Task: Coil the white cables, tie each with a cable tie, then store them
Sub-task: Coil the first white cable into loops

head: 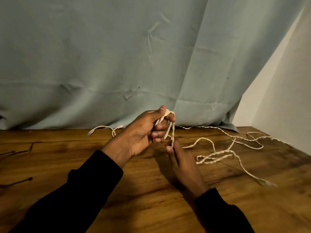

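Both hands' fingers (158, 132) curled around one white cable (170, 130), pinching its loops

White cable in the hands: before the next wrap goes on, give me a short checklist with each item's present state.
1. Left hand holds the started coil: ok.
2. Right hand pinches the strand below it: ok.
3. Loose cable on the table free to feed: not ok, it lies crossed over itself in loops.
4. Far plug end lies unsnagged: ok.
5. Cable ties within reach at the table's left: cannot tell, only thin dark strips show.
6. Second cable lies apart from this one: ok.
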